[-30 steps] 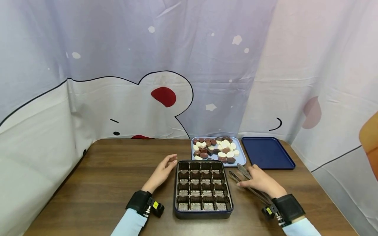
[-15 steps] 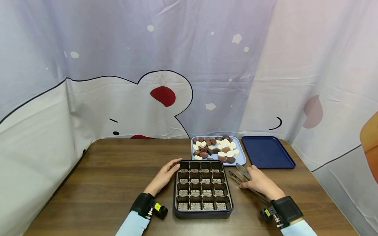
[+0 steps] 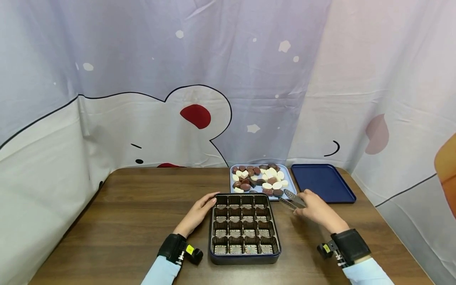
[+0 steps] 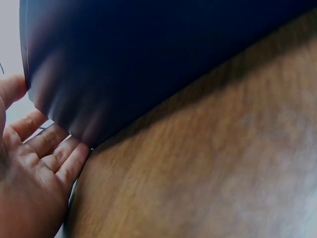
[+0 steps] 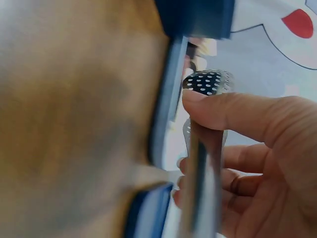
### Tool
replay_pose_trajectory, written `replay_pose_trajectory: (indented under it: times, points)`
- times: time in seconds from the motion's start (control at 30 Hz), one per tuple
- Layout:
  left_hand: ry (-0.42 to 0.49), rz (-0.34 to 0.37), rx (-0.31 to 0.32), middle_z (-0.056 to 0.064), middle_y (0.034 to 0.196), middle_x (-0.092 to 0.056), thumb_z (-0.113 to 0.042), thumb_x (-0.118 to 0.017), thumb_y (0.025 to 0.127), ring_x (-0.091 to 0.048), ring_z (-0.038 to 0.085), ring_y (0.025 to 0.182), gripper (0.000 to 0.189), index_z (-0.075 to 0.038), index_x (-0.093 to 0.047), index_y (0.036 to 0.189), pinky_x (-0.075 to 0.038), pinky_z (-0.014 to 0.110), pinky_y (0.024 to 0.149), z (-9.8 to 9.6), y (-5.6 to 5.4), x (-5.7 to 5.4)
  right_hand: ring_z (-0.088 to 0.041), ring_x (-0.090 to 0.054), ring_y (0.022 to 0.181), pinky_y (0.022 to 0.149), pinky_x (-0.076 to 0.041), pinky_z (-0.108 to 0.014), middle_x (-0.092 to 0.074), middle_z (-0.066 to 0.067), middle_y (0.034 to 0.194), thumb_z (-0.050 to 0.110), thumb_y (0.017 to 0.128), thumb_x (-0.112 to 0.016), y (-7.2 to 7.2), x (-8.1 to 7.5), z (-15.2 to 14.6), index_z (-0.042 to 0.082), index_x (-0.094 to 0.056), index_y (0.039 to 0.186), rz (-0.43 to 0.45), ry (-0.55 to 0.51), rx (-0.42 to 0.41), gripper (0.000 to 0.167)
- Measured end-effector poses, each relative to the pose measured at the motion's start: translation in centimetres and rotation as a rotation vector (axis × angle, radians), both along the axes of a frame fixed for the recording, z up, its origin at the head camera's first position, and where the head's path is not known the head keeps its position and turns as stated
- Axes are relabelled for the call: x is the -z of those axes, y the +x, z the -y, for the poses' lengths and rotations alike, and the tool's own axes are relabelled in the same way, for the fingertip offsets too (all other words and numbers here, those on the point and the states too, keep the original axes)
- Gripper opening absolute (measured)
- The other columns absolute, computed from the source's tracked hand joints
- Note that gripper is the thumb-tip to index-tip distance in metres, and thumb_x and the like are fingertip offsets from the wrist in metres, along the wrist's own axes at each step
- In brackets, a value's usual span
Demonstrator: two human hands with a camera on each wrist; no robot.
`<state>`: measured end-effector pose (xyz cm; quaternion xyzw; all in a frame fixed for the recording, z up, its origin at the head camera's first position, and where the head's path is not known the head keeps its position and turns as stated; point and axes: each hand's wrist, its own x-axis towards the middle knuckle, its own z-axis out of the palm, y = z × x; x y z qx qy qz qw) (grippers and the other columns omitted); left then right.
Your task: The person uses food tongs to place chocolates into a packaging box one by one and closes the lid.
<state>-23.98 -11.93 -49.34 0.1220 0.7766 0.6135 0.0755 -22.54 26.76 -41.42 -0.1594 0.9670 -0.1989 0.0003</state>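
Observation:
My left hand (image 3: 195, 214) touches the far left corner of a dark box (image 3: 246, 259), its fingers lightly extended. In the left wrist view, the fingertips (image 4: 77, 157) meet the box's navy side wall (image 4: 148, 59). A black insert (image 3: 243, 223) divides the box into rows of bare compartments. My right hand (image 3: 320, 211) holds metal tongs (image 3: 295, 198) between thumb and fingers, right of the box. The tongs' perforated tips (image 5: 205, 82) are spread apart, with nothing between them, and reach the near right edge of a light blue tray (image 3: 293, 190) of chocolates (image 3: 268, 186).
A navy tray (image 3: 322, 184) lies at the back right, beside the light blue one. All stand on a brown wooden table (image 3: 160, 190). A printed curtain (image 3: 267, 79) hangs behind its far edge.
My left hand has moved right onto the box's corner. My right hand has lifted the tongs and moved them slightly forward, toward the chocolates. The box and trays have stayed in place.

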Motion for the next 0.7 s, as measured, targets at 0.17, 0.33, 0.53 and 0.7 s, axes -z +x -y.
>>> replay_pose_trajectory:
  times: [0.17, 0.33, 0.53, 0.7]
  points:
    - [0.028, 0.025, -0.001, 0.005, 0.139, -0.052, -0.045, -0.049, 0.097, -0.042, 0.025, 0.132, 0.047, -0.023, -0.049, 0.139, -0.029, 0.051, 0.109, 0.1, -0.1, 0.2, -0.03, -0.058, 0.091, 0.077, -0.048, -0.046, -0.062, -0.015, 0.099, 0.013, 0.076, -0.077, -1.2, -2.6, -0.2, -0.004, -0.062, 0.107, -0.069, 0.033, -0.002, 0.038]
    - [0.054, 0.056, -0.003, 0.006, 0.137, -0.053, -0.043, -0.05, 0.097, -0.045, 0.025, 0.129, 0.048, -0.022, -0.049, 0.139, -0.032, 0.05, 0.107, 0.2, 0.0, 0.2, -0.037, -0.056, 0.102, 0.079, -0.048, -0.05, -0.062, -0.016, 0.106, 0.007, 0.079, -0.073, -2.2, -4.3, 0.2, -0.001, -0.065, 0.114, -0.122, 0.145, -0.025, 0.037]
    - [0.046, 0.06, 0.005, 0.003, 0.135, -0.055, -0.044, -0.051, 0.097, -0.045, 0.022, 0.129, 0.044, -0.024, -0.052, 0.136, -0.03, 0.045, 0.108, 0.2, 0.0, 0.0, -0.029, -0.052, 0.092, 0.065, -0.041, -0.036, -0.061, -0.009, 0.097, -0.002, 0.074, -0.07, -3.2, -4.2, 0.6, 0.002, -0.068, 0.114, -0.185, 0.289, -0.087, 0.04]
    - [0.045, 0.051, 0.007, 0.002, 0.132, -0.057, -0.042, -0.05, 0.097, -0.047, 0.02, 0.125, 0.042, -0.023, -0.053, 0.135, -0.032, 0.04, 0.106, 0.2, -0.1, 0.0, -0.024, -0.048, 0.078, 0.065, -0.041, -0.035, -0.057, -0.005, 0.084, -0.006, 0.07, -0.069, -4.1, -3.3, 0.7, 0.003, -0.072, 0.106, -0.266, 0.366, -0.137, 0.038]
